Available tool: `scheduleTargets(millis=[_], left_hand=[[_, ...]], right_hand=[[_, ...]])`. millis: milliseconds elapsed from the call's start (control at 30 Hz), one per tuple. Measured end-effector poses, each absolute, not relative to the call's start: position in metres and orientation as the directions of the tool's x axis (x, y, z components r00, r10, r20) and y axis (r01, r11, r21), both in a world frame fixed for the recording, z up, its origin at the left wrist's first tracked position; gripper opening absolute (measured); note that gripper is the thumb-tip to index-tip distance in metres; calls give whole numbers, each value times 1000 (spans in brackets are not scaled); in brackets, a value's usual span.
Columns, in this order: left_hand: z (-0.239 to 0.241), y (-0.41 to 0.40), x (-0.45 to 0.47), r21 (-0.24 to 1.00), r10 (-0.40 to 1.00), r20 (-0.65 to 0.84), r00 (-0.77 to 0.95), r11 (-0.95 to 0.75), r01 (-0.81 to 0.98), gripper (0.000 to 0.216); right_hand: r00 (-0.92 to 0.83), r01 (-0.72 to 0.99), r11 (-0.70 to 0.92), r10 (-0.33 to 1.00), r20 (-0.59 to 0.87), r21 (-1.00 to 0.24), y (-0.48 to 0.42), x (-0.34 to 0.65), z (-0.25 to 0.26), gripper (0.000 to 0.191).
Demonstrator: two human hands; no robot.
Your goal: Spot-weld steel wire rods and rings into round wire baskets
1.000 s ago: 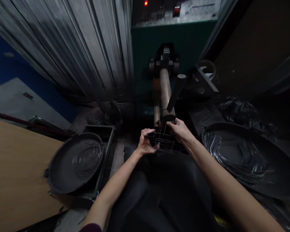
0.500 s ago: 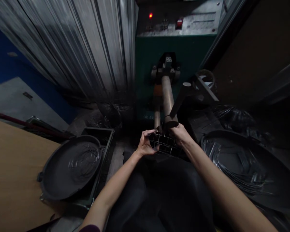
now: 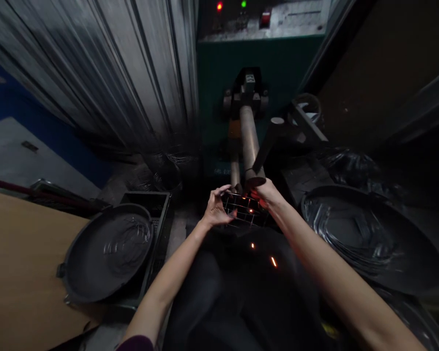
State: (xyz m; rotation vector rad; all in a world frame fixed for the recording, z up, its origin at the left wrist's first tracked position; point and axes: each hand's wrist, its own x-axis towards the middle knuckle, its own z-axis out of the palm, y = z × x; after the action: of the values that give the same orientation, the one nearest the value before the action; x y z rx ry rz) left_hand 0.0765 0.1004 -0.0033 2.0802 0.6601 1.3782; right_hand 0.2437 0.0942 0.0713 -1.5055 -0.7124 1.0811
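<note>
A small wire grid (image 3: 243,213) sits between my two hands, right under the tip of the welder's metal arm (image 3: 249,144). My left hand (image 3: 215,208) grips its left edge and my right hand (image 3: 269,194) grips its right edge. Orange sparks glow on the wire grid and fall below it. The green welding machine (image 3: 256,63) stands behind, with a red and a green light lit on its panel.
A round dark tub (image 3: 108,253) with a few wires rests on a black crate at the left. A larger dark tub (image 3: 373,239) full of bent wires lies at the right. Corrugated metal sheeting fills the upper left; a wooden board sits at lower left.
Sparks have appeared at the wire grid and a green light has come on at the panel. Both hands still hold the grid under the arm's tip.
</note>
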Motion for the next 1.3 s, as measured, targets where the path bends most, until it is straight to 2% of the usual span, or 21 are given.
scheduleTargets(millis=[167,400,500,833,1300], left_hand=[[-2,102,75,699,680,630,375,-707,108,83],[-9,95,71,728,706,611,358,-679,96,87],[-11,95,66,762,739,582,340,-641,88,86],[-11,103,58,849,794,513,327,-525,-55,93],[-14,109,58,851,796,501,339,-525,-25,95]], right_hand=[[412,-258,-209,860,-303,-943,90,248,84,28],[240,-299,-152,943,-228,-942,80,252,85,43],[221,-328,-135,951,-215,-935,80,247,83,45],[205,-251,-187,949,-241,-950,85,238,89,39],[299,-254,-112,936,-188,-961,98,243,63,43]])
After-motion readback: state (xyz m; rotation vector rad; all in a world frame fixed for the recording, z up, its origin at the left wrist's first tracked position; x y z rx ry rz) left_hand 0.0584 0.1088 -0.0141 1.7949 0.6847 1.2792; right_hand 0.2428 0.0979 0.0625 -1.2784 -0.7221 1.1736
